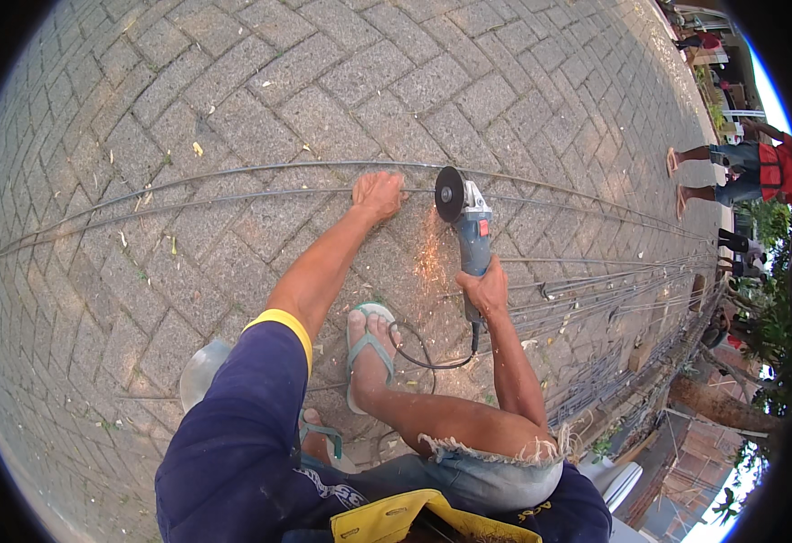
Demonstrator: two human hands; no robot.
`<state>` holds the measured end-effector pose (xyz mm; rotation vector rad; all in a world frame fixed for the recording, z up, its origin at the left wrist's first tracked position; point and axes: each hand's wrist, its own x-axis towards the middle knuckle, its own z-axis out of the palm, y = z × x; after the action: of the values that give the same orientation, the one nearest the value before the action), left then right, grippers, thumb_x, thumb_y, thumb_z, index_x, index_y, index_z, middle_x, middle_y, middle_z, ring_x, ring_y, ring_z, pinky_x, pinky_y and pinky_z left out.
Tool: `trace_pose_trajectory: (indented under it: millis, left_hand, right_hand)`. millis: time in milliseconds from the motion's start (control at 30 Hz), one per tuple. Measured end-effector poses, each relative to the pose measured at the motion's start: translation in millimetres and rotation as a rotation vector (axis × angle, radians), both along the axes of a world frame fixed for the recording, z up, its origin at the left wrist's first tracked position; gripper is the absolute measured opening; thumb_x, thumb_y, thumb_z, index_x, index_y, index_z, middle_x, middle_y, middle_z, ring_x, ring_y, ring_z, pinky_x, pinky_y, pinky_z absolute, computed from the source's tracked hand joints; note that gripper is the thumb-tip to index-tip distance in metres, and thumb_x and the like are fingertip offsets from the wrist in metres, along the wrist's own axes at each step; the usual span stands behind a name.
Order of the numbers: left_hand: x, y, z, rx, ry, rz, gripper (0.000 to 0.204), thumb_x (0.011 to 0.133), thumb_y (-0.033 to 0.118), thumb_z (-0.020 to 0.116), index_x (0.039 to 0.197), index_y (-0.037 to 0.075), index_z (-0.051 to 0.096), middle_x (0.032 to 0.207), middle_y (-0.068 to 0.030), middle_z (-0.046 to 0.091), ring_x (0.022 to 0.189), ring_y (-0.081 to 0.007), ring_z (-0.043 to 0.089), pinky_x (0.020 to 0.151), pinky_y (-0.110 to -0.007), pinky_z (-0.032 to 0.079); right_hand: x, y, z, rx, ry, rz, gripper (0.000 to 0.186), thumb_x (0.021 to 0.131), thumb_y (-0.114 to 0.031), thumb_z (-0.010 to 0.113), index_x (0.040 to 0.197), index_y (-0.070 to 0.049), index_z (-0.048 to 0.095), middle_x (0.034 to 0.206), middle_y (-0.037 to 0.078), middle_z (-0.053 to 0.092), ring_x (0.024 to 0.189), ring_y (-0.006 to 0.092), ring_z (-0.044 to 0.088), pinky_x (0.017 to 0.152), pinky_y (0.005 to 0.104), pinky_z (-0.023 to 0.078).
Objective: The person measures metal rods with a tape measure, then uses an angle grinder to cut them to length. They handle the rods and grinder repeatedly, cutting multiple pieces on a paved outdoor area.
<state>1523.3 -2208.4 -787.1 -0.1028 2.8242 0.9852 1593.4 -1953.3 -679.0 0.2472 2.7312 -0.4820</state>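
Steel rods (233, 185), long and thin, are lying on the paved ground (233, 90) and running crosswise beneath both hands. Two rods are passing under the left hand (379, 194); further rods are lying bundled beyond the right hand (484, 290), too many and too close together to count.

The left hand is pressing palm-down with fingers curled over the rods, apparently to keep them from shifting or vibrating. It is positioned just beside the cutting point, apart from the disc.

The right hand is wrapped tightly around the body of one angle grinder (468, 231), gripping it at the rear end. The grinder's disc (449, 194) is standing upright on edge and meeting the rod just to the right of the left hand. Orange sparks (429, 258) are spraying back toward the person, between the two hands.

One power cable (423, 357) is trailing from the grinder's rear and looping near the person's foot (370, 348), behind the right hand and away from the disc. The foot, in a flip-flop sandal, is planted below the left forearm, likely to steady the crouching stance.

Another person (739, 172) is standing well beyond the right hand, at the edge of the paving.
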Motion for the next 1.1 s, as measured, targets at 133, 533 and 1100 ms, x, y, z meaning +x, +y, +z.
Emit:
trace_pose_trajectory:
  millis: [133,533,1100]
  left_hand:
    - [1.8,-0.3,2.4,0.005,0.013,-0.007,0.026,0.08,0.032,0.072,0.088,0.007,0.069,0.083,-0.0183,0.069,0.079,-0.0376,0.068,0.067,-0.046,0.054]
    - [4.0,-4.5,15.0,0.01,0.154,-0.052,0.028,0.08,0.032,0.071,0.094,0.008,0.066,0.092,-0.012,0.068,0.091,-0.0337,0.066,0.08,-0.046,0.049]
    - [-22.6,-9.6,3.7,-0.061,0.136,-0.05,0.029,0.082,0.027,0.068,0.099,0.003,0.063,0.098,-0.02,0.065,0.09,-0.0376,0.066,0.077,-0.047,0.052]
  right_hand:
    - [-2.2,0.6,0.1,-0.026,-0.004,0.014,0.061,0.062,-0.031,0.073,0.107,0.005,0.052,0.1,0.031,0.064,0.097,0.046,0.062,0.083,0.0494,0.049]
    - [-7.1,0.4,17.0,-0.192,0.174,-0.094,0.056,0.061,-0.028,0.074,0.104,0.005,0.057,0.092,0.023,0.067,0.088,0.0363,0.067,0.08,0.0434,0.05]
    - [-29.4,-13.0,14.8,-0.221,0.145,-0.048,0.055,0.062,-0.027,0.072,0.101,0.008,0.056,0.091,0.027,0.066,0.087,0.0391,0.066,0.078,0.0433,0.051]
